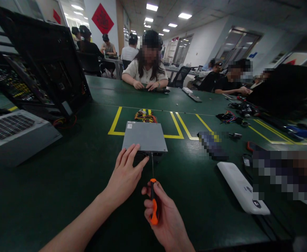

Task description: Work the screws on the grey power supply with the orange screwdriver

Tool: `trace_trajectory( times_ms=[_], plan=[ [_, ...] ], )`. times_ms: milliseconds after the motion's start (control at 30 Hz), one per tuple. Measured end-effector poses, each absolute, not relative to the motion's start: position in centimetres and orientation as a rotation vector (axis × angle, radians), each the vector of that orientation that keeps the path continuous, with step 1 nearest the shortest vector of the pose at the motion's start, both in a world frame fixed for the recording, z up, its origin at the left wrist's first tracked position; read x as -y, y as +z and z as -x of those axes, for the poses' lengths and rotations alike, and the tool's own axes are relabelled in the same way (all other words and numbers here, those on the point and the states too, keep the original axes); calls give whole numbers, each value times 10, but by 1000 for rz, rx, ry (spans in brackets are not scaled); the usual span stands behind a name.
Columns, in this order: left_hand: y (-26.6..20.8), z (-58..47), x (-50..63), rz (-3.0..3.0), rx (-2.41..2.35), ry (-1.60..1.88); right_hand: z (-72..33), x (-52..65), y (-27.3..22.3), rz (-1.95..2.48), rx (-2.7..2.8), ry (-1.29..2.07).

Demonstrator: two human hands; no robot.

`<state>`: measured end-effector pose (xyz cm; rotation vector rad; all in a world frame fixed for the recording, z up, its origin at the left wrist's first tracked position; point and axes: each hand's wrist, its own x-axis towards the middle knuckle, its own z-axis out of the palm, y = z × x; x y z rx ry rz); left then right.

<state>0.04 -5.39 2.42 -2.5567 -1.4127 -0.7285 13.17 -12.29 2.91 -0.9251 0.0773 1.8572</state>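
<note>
A grey metal computer power supply (145, 135) sits on the green table in front of me, its bundle of coloured cables (146, 116) behind it. My left hand (128, 168) rests against its near left edge, fingers stretched out over the top and the thumb along the near side. In my right hand (161, 206), the fingers wrap round the orange and black handle of a screwdriver (153, 203). The screwdriver's thin shaft points away from me and its tip meets the near face of the power supply. The exact spot at the tip is too dark to make out.
An open black computer case (45, 70) stands at the left, with a grey perforated metal box (16, 136) before it. Yellow tape lines (113, 122) mark the table. A white power bank (242, 187) lies at the right. Across the table sits a person (146, 66).
</note>
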Motion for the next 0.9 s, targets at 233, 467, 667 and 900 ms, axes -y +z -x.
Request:
trace_trajectory(
  times_ms=[233,467,667,900],
  plan=[
    [20,-6,54,2501,1407,-703,-141,120,31,853,35,1889],
    [17,-8,55,2476,1387,-706,-141,122,29,899,-35,1883],
    [19,-8,56,2479,1395,-675,-142,119,25,805,-29,1895],
    [17,-8,55,2482,1404,-680,-138,120,30,909,-134,1893]
  ],
)
